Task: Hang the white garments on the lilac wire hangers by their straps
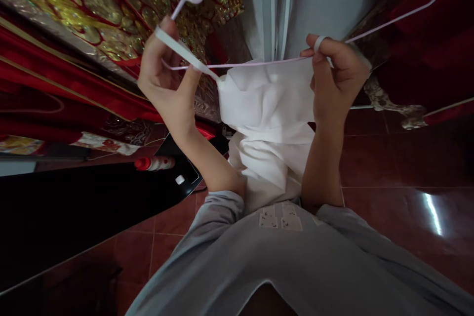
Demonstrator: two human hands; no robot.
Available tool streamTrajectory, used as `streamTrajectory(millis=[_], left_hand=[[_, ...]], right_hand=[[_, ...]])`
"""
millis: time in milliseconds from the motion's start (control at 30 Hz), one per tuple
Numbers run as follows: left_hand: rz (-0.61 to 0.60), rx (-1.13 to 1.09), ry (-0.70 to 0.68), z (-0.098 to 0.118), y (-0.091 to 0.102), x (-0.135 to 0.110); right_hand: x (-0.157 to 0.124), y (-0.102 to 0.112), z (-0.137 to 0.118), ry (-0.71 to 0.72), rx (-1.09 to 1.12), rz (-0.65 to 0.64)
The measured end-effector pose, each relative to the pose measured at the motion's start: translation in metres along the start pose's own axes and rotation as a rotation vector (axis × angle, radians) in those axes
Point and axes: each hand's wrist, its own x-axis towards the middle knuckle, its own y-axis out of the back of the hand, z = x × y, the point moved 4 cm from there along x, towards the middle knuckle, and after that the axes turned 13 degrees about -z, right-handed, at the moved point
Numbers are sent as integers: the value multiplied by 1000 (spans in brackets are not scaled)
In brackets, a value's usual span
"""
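Observation:
Both hands are raised in front of me with a thin lilac wire hanger (255,64), its lower bar stretched between them. My left hand (168,76) curls around the hanger's left end, and a white strap (181,49) is drawn tight across its fingertips and thumb. Pinched at the other end of the bar, my right hand (333,76) has a second white loop (319,43) around its index finger. A white garment (268,96) hangs in loose folds just below the bar, joined to the left strap. Its lower part lies between my forearms.
Red and gold sequinned garments (122,19) hang close on the left; dark red cloth (425,59) hangs on the right. A black table (92,212) at left bears a red-capped bottle (154,163) and a small white case (179,179). Reddish tiles (392,163) cover the floor.

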Motion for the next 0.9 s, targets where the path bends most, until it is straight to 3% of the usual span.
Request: streamTrajectory(millis=[167, 333, 500, 567, 667, 733, 800, 900], left_hand=[[-114, 25, 258, 34, -16, 29], [-67, -97, 535, 49, -24, 37], [-1, -202, 588, 45, -28, 44], [-109, -125, 542, 46, -37, 51], [-326, 46, 322, 53, -49, 63], [-375, 56, 289, 52, -47, 67], [-357, 0, 372, 46, -38, 65], [-213, -47, 471, 34, -18, 54]], right_hand=[[-2, -3, -4, 77, 61, 2], [-3, -5, -1, 73, 40, 0], [-2, -6, 1, 76, 62, 6], [-2, -6, 0, 74, 74, 0], [-2, -4, 0, 95, 111, -20], [-2, -2, 0, 104, 112, -32], [-2, -1, 0, 105, 101, -43], [-3, -3, -1, 89, 66, -91]])
